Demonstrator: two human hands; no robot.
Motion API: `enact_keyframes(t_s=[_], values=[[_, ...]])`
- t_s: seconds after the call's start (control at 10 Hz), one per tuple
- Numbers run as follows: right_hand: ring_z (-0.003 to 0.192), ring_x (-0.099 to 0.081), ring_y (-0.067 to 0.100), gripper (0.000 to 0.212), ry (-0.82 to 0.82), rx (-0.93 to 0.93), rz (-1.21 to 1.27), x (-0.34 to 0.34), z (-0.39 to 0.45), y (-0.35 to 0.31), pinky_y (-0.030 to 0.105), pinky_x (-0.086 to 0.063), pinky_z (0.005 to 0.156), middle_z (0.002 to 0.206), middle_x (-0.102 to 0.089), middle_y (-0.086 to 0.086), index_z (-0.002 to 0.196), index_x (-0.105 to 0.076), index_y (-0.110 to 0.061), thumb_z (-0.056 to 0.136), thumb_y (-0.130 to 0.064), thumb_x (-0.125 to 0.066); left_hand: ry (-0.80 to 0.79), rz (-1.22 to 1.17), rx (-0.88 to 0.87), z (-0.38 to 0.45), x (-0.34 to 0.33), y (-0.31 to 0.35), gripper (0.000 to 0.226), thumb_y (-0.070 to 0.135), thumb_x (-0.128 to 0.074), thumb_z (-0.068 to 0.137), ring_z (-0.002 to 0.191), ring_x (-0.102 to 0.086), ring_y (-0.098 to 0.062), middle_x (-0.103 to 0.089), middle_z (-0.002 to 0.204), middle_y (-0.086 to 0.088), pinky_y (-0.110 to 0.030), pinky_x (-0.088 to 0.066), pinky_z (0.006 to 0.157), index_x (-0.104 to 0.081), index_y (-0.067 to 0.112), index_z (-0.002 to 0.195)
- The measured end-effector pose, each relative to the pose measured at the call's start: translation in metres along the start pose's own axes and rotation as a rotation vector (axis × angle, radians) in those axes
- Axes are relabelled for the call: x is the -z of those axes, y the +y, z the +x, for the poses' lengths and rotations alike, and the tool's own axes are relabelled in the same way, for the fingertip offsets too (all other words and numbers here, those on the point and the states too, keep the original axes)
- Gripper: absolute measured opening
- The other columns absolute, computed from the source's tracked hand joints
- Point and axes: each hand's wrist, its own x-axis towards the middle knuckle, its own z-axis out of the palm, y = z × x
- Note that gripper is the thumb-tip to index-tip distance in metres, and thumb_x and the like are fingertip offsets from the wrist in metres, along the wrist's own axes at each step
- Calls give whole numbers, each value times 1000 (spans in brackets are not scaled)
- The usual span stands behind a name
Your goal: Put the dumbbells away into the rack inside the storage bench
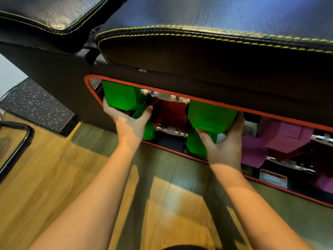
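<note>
A green dumbbell (165, 97) with a chrome handle lies across the red-rimmed opening of the black storage bench (180, 82). My left hand (128, 123) cups its left green head from below. My right hand (225, 141) holds its right green head the same way. A second green dumbbell (171, 131) rests lower in the red rack, partly hidden behind my hands. Two purple dumbbells (286, 134) sit in the rack to the right.
The bench's black padded seat with yellow stitching (198, 33) overhangs the opening. A wooden floor (54, 177) lies below, a black speckled mat (36, 105) at the left, and a black metal tube (16, 147) at the far left. A warning label (273, 180) sits inside the opening.
</note>
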Motion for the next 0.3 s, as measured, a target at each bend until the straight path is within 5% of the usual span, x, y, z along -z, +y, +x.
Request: enact_keyframes(t_s=[0.2,0.3], values=[[107,-56,39,67,-220,-188,-253,23,-9,-40,41,-46,88,111,-57,22,119,-48,0,77,-44,-75,-244,159,280,6,30,38,119,20,-87,68,134,-43,-25,-40,146,-17,-34,-34,113,-2,2,150],[88,-61,34,53,-505,-315,-443,57,-18,-78,33,-41,61,75,-60,10,84,-60,-4,85,-58,-60,-552,394,491,12,61,83,113,37,-78,77,141,-35,-23,-34,155,-12,-34,-29,116,-2,3,153]])
